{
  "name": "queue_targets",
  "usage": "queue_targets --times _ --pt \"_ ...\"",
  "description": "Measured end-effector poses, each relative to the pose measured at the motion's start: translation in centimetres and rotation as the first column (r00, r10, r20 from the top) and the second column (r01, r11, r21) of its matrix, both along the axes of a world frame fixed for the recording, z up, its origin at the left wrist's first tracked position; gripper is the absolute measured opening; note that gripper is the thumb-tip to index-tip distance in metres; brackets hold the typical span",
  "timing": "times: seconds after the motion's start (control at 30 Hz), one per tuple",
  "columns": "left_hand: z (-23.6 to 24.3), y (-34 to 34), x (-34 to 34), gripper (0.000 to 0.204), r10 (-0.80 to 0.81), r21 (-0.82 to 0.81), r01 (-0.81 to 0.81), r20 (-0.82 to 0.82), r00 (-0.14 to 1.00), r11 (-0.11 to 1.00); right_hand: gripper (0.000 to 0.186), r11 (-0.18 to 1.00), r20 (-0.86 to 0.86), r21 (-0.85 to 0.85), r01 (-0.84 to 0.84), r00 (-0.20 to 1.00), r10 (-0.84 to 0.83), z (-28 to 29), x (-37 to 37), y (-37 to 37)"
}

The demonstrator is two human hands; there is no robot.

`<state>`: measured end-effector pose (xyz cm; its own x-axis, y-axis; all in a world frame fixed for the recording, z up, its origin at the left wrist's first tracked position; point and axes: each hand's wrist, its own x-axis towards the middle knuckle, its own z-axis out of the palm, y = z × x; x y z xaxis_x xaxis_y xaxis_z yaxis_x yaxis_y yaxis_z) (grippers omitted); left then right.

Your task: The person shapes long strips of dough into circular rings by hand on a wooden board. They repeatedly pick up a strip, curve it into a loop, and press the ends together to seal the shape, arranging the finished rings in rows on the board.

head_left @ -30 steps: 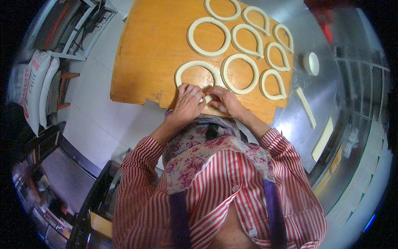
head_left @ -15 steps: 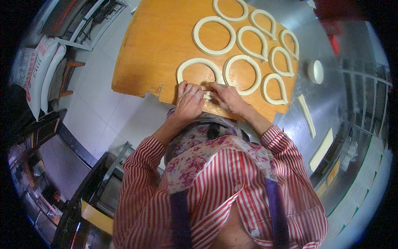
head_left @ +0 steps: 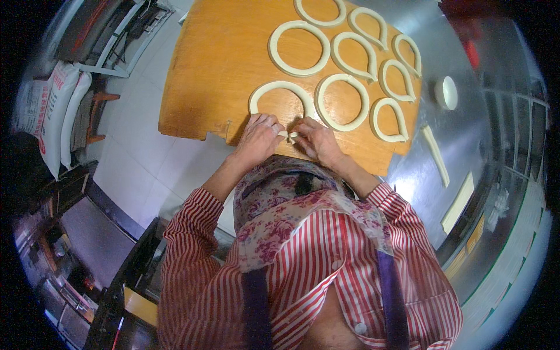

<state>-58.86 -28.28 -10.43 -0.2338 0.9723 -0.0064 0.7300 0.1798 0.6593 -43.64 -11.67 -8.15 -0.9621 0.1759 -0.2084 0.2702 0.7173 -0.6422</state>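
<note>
At the near edge of a wooden board (head_left: 221,70), the left hand (head_left: 259,137) and right hand (head_left: 315,140) pinch together the two ends of a dough ring (head_left: 279,88), fingers pressed tight to seal the loop beside seven finished rings.

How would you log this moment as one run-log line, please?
left hand + right hand: pinching dough ring ends | wooden board

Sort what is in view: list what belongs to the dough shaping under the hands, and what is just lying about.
In the job:
left hand and right hand, pinching the ends of the unclosed pale dough ring
orange wooden board
finished pale dough rings

Lying about:
small round white bowl
long pale dough strip on the steel table
white sacks on the floor
</note>
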Motion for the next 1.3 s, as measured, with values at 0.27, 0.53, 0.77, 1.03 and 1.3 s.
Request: queue_targets --times 0.27,0.53,0.77,1.03,1.3 --pt "-0.2 0.7 0.0 0.021 -0.041 0.061 0.054 -0.193 0.98 0.997 0.022 0.976 -0.095 0.111 0.188 0.979 -0.178 -1.1 0.0 -1.4" --pt "-1.3 1.5 -0.7 0.015 -0.034 0.164 0.047 -0.082 0.996 0.985 0.02 0.939 -0.089 0.169 0.3 0.953 -0.289 -1.2 -0.6 -2.3" --pt "-1.6 1.3 0.4 0.012 0.09 0.23 -0.089 0.004 0.996 0.969 0.02 0.929 -0.148 0.136 0.344 0.934 -0.324 -1.7 -0.7 -2.6" --pt "-2.1 1.3 0.8 0.014 0.12 0.29 -0.116 0.002 0.993 0.95 0.023 0.942 -0.221 0.135 0.306 0.936 -0.273 -2.4 -0.5 -2.8" --pt "-2.1 0.8 0.9 0.014 0.086 0.354 -0.065 -0.043 0.995 0.933 0.022 0.956 -0.267 0.173 0.236 0.946 -0.186 -2.5 -0.5 -3.0"
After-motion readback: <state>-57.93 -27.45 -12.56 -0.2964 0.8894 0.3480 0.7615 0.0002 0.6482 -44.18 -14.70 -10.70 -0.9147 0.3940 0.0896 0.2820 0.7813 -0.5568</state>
